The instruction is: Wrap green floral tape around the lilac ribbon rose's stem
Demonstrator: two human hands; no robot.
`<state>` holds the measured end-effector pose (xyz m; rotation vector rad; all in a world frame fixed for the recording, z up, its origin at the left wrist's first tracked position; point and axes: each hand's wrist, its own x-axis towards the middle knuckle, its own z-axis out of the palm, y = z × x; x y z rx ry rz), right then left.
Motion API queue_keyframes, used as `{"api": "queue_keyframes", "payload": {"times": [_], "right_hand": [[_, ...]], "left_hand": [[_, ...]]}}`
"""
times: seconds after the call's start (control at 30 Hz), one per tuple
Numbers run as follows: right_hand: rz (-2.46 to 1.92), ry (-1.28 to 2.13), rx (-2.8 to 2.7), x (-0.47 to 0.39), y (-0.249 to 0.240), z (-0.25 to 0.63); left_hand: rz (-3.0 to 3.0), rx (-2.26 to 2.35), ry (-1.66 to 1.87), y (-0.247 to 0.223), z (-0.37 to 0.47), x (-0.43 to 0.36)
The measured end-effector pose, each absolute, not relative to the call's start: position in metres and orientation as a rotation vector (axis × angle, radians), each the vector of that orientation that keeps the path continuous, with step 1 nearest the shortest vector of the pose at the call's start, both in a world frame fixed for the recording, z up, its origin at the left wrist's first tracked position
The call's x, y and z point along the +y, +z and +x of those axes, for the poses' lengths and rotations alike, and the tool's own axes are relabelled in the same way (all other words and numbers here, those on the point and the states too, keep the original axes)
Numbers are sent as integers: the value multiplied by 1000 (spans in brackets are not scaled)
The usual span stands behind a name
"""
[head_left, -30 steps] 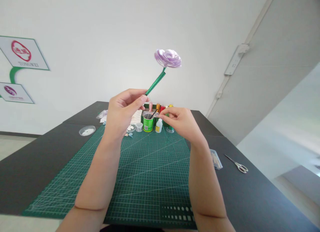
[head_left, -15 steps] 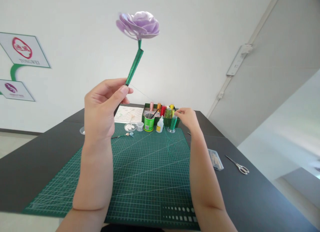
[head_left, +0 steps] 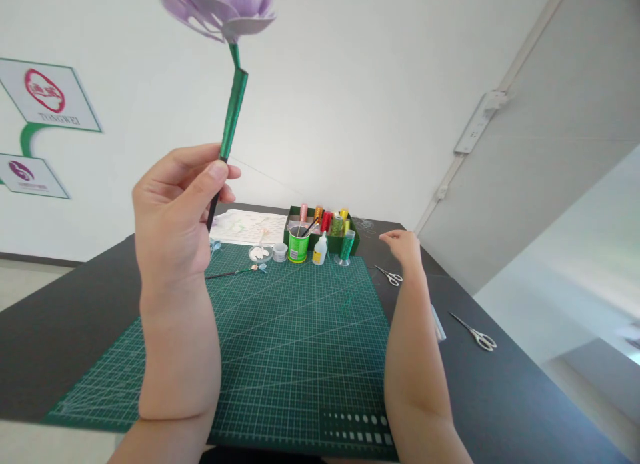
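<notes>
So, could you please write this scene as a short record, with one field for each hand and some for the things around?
Left hand: holds purple flower by its stem
Right hand: raised, fingers together
Thread: runs from stem toward right hand; far end too faint
On cutting mat: green can, squeeze bottle, green thread spool
Behind these: green box holding spools
Right side: nearer scissors, farther scissors

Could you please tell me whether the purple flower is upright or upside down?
Upright, leaning slightly: the purple flower tops its green stem, with the left hand pinching below.
</notes>
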<state>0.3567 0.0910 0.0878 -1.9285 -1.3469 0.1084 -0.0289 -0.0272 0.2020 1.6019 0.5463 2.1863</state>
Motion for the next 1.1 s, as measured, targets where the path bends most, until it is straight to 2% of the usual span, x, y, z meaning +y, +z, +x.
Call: {"api": "queue_keyframes", "payload": {"times": [0.27, 0.47, 0.57, 0.7, 0.8, 0.87, 0.97, 1.1], "right_hand": [[-1945, 27, -1274, 68, 109, 361], [-1622, -93, -1261, 30, 156, 317], [-1218, 133, -1403, 6, 171, 281], [-764, 612, -1653, -25, 180, 238], [-598, 894, -1748, -42, 182, 215], [-581, 963, -1767, -48, 183, 205], [-664, 911, -1758, -53, 183, 199], [-891, 605, -1777, -59, 182, 202]], "left_hand": [[1644, 731, 2027, 197, -3, -22], [1746, 757, 1825, 189, 19, -22], [1774, 707, 1745, 187, 25, -24], [1804, 687, 1700, 187, 30, -30], [1841, 672, 1678, 186, 32, -33], [1849, 663, 1674, 185, 33, -34], [1855, 685, 1694, 184, 33, -34], [1873, 759, 1741, 186, 33, -35]]}}
